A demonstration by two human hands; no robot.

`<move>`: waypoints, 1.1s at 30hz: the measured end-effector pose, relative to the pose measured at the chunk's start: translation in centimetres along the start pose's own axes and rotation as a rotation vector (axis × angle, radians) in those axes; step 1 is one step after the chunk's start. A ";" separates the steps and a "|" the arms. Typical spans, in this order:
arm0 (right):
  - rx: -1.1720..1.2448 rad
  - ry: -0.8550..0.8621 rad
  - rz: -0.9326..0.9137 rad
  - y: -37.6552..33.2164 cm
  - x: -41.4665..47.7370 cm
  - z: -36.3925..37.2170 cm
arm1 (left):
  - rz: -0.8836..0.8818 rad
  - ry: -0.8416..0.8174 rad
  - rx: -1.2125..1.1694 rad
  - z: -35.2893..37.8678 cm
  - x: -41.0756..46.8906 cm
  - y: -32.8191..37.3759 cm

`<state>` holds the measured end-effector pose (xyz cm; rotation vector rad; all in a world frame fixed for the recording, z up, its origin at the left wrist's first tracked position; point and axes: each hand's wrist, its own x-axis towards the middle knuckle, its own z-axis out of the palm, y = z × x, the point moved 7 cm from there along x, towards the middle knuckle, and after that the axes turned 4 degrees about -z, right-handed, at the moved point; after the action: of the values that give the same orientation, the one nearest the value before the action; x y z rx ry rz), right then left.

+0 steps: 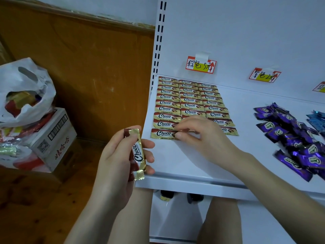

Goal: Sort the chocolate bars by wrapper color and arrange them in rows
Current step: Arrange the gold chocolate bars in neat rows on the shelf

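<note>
- Chocolate in my left grip (119,161): spare gold bar (138,154), clenched, kept ready for next slot.
- Right grip (200,136) pinched row-end bar (188,132), squaring it into line.

1 view only: head-worn, wide-angle. Faces forward and down, close above the front edge of the white shelf (184,161).

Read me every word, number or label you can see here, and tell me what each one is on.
"Choco": gold-and-brown bars in rows on the shelf.
"Choco": held bar, gripped in the left hand.
"Choco": purple bars, piled loose.
"粽色 5元": left price tag, handwritten.
"紫色 2元": middle price tag, handwritten.
Unreadable: right price tag, cut off; cardboard box print; wrappers' small print.
</note>
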<state>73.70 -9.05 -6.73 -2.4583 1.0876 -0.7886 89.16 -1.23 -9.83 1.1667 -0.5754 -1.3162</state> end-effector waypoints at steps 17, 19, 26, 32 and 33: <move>-0.174 -0.128 -0.089 -1.0 -1.2 1.3 | 0.007 -0.025 -0.010 0.4 -0.4 0.1; -0.184 -0.131 -0.098 -1.1 -1.2 1.3 | 0.010 -0.024 -0.008 0.4 -0.5 0.1; 0.008 0.018 -0.056 -1.6 -1.2 -0.7 | 0.069 -0.102 0.096 1.3 -0.8 0.5; 0.450 0.050 0.103 -3.4 -1.0 -4.1 | 0.088 -0.304 0.168 4.8 -1.7 0.5; 0.493 0.022 0.121 -3.5 -1.1 -4.2 | 0.083 -0.316 0.177 5.3 -1.8 0.4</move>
<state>72.50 -6.27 -1.99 -1.9587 0.9071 -0.9195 84.29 -1.33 -7.02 1.0696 -0.9771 -1.4097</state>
